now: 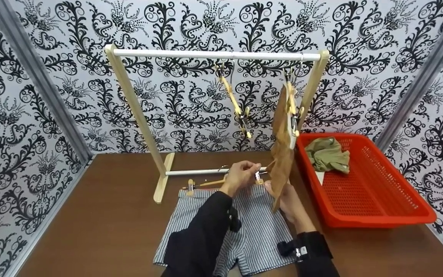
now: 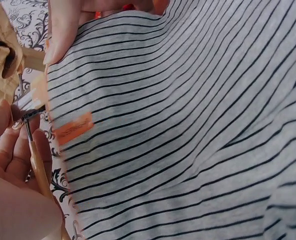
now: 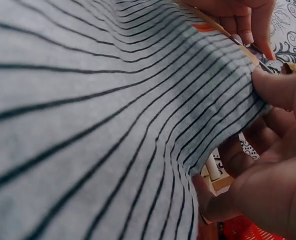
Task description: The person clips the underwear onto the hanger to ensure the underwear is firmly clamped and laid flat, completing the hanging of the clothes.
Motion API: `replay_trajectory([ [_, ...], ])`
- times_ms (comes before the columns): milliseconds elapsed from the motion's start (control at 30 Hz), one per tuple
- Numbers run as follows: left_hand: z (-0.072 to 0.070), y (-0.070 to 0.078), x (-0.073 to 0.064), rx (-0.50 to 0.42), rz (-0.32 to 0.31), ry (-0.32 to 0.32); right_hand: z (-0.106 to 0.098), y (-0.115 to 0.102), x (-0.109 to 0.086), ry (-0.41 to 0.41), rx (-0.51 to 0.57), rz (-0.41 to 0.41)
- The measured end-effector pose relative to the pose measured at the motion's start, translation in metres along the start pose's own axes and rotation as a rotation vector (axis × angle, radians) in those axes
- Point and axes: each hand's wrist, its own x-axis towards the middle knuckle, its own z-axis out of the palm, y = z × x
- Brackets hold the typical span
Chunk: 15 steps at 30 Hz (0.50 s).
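Grey-and-black striped shorts (image 1: 258,227) lie on the table, waistband toward the rack. A wooden clip hanger (image 1: 212,183) lies along that waistband, its left clip (image 1: 190,187) at the waistband's left end. My left hand (image 1: 240,177) pinches the hanger's right clip (image 1: 259,178) close to the other end; in the left wrist view the clip (image 2: 34,97) is at the fabric's edge. My right hand (image 3: 273,155) grips the waistband's right corner, thumb on top and fingers beneath. In the head view a hanging brown garment (image 1: 283,161) partly hides the right hand.
A wooden rack with a white rail (image 1: 210,55) stands behind the shorts. A hanger with clips (image 1: 232,96) hangs from it, left of the brown garment's hanger (image 1: 292,100). On the right, a red basket (image 1: 383,221) holds an olive-green garment (image 1: 327,154).
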Motion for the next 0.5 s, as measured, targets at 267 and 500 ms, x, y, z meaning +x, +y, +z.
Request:
replay_trajectory([
  [267, 0.005, -0.0051, -0.0008, -0.03, -0.006, -0.008, -0.0005, 0.0018, 0.0001, 0.041, 0.021, -0.056],
  [500, 0.0043, -0.0036, -0.0001, -0.027, -0.004, 0.012, -0.0017, -0.0021, -0.0014, 0.029, -0.026, -0.038],
])
